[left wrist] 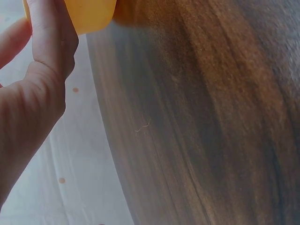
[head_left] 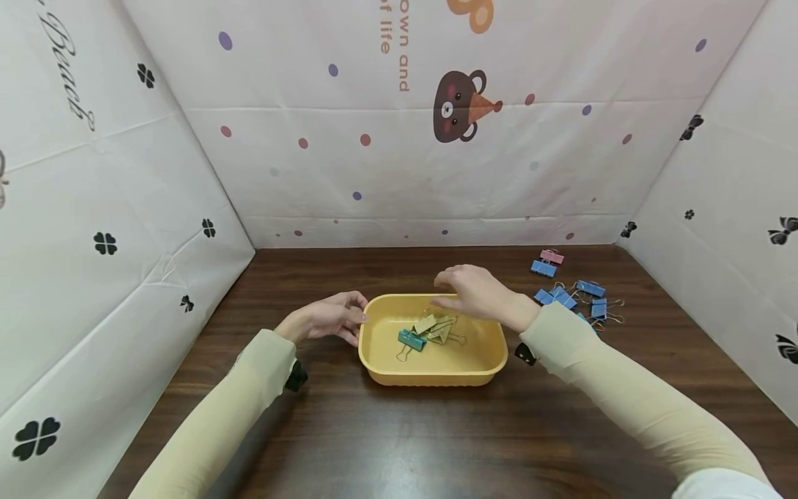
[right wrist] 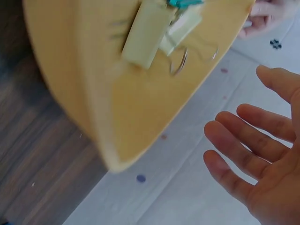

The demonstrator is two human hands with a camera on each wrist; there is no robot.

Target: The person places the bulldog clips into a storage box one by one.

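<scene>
A yellow plastic basin (head_left: 436,379) stands on the table. Several pale yellow binder clips (head_left: 441,330) and a teal binder clip (head_left: 412,339) lie inside it. At the basin's left end, my left hand (head_left: 330,317) holds the rim between thumb and fingers. My right hand (head_left: 480,291) hovers over the basin's far right part, holding nothing. Its loosely bent fingers (right wrist: 234,145) are spread apart in the right wrist view, clear of the pale yellow binder clips (right wrist: 147,35). The left wrist view catches only a corner of the basin (left wrist: 91,16) beside the left hand (left wrist: 44,70).
Several blue binder clips (head_left: 590,287) lie on the dark wooden table (head_left: 399,443) to the right of the basin, some partly hidden by the right forearm. Behind them sit another blue binder clip (head_left: 544,268) and a pink one (head_left: 551,256). White printed sheets (head_left: 299,180) wall the table's back and sides.
</scene>
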